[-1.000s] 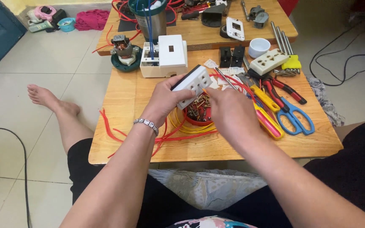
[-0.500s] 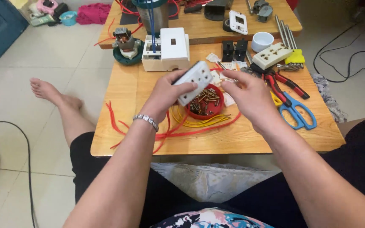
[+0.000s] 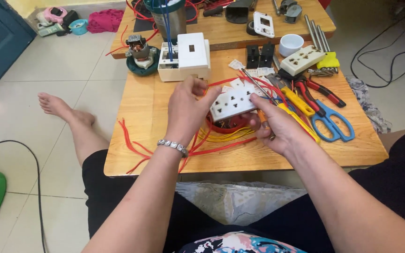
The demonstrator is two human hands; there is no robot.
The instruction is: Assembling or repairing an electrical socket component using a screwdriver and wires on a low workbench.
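Observation:
My left hand (image 3: 187,111) and my right hand (image 3: 272,125) hold a white multi-socket outlet plate (image 3: 234,100) between them, above a wooden table (image 3: 151,117). The left hand grips the plate's left end. The right hand supports its right end and also holds a screwdriver (image 3: 258,89) whose shaft lies across the plate. Red wires (image 3: 221,82) run from the plate's back. Under the plate sits a small red bowl (image 3: 226,125) with small parts in it. A bracelet is on my left wrist.
Loose red and yellow wires (image 3: 221,137) lie on the table. Blue scissors (image 3: 330,122), red pliers (image 3: 319,92) and yellow-handled tools (image 3: 301,104) lie to the right. A white switch box (image 3: 186,57), a small motor (image 3: 139,48), a white cup (image 3: 290,45) and another socket strip (image 3: 303,60) stand farther back.
The plate has turned so its socket face points up at me. My right hand, apart from it half a second ago, has come back onto its right end with the screwdriver.

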